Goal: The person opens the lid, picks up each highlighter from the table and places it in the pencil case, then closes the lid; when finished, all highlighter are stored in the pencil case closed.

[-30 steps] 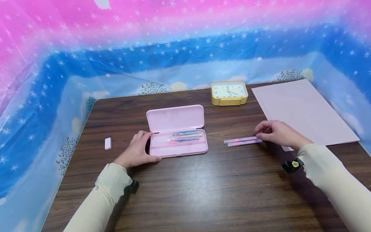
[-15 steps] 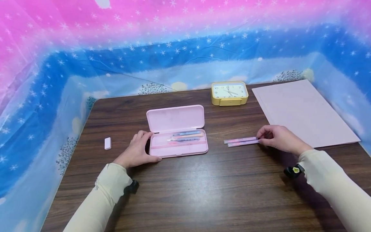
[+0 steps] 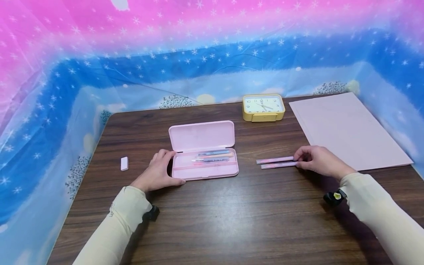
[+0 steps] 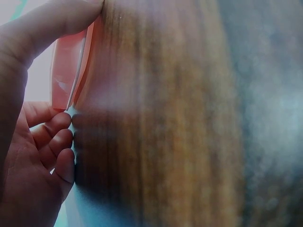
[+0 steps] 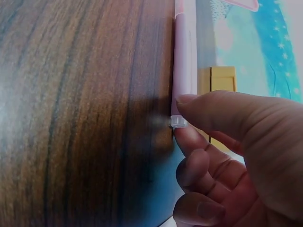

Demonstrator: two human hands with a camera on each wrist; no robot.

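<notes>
A pink pencil case (image 3: 195, 172) lies with its lid (image 3: 202, 136) raised. Several pens and slim sticks (image 3: 215, 159) lie in its rear compartment. My left hand (image 3: 158, 171) grips the case's left end, thumb at the front edge and fingers round the side; the left wrist view shows the case end (image 4: 66, 75) between them. To the right, two slim lilac pens lie side by side, a far pen (image 3: 275, 160) and a near pen (image 3: 279, 165). My right hand (image 3: 316, 161) pinches their right ends; in the right wrist view the thumb presses a pen (image 5: 184, 66) by its clear end.
A white eraser (image 3: 124, 163) lies left of the left hand. A yellow clock (image 3: 264, 117) stands at the back, beside a large pale pink folder (image 3: 347, 129) on the right. A snowflake-print cloth (image 3: 198, 55) walls the table's far and left sides.
My right hand has come slightly nearer the front of the table and its fingers have closed on the pens' right ends. The pens now lie a little farther apart. The left hand stays put.
</notes>
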